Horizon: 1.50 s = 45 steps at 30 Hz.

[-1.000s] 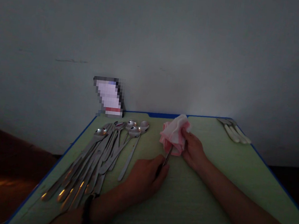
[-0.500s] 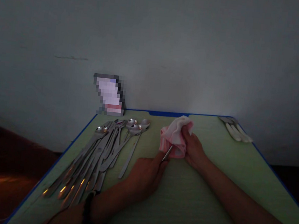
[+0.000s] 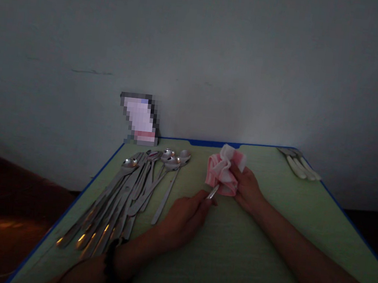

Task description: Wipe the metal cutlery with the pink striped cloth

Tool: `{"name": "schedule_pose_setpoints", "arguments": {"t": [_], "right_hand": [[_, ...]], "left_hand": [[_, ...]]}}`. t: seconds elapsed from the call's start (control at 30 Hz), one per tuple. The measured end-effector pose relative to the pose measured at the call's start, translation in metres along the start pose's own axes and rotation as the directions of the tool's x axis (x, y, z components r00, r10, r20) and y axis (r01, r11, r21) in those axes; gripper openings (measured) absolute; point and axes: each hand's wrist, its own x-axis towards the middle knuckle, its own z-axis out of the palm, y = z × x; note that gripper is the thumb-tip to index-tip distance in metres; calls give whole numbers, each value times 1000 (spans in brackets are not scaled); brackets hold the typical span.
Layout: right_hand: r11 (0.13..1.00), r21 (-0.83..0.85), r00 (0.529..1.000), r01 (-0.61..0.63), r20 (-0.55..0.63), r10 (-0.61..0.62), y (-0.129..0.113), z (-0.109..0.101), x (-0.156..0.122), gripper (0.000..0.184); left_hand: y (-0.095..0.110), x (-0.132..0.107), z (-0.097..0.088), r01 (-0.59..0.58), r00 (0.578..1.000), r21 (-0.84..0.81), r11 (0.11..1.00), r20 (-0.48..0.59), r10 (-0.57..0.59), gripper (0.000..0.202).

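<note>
My left hand (image 3: 189, 218) is closed round the metal handle of a piece of cutlery (image 3: 214, 192), whose far end is wrapped inside a pink-and-white cloth (image 3: 223, 170), so its kind is hidden. My right hand (image 3: 248, 186) grips the crumpled cloth from the right, fingers pressed into its folds around the hidden end. Left of my left hand lies a pile of metal cutlery (image 3: 119, 206), with several spoons (image 3: 172, 161) at its far end, bowls pointing away.
White-handled forks (image 3: 299, 166) lie together at the far right corner of the pale green table (image 3: 246, 264), which has a blue edge. A phone with a blurred screen (image 3: 140, 118) leans on the wall (image 3: 217, 63) at the back left.
The cloth has been bunched differently and shifted slightly right, with my right hand's fingers moved on it. My left hand still holds the handle, turned a little.
</note>
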Motion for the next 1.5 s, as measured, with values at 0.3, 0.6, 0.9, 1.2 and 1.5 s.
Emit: {"name": "schedule_pose_setpoints", "arguments": {"t": [0.3,0.6,0.9,1.2,1.5], "right_hand": [[999,-49,999,-14,-35,12,8,7,-8,26],[896,-433,983,100,183,-21,-59,19,-29,25],[206,-797,823,568,559,-105,-147,61,-52,11],[31,-785,784,619,615,-89,-158,65,-58,22],[53,-839,807,541,536,248,-153,87,-75,21]], "left_hand": [[-5,6,2,20,999,-209,978,-30,-26,33],[35,-21,-97,-124,992,222,967,44,117,29],[67,-28,-160,-149,986,385,911,-7,165,29],[62,-35,-156,-226,955,431,873,-78,286,29],[80,-50,-159,-296,932,514,805,-31,362,26]]}}
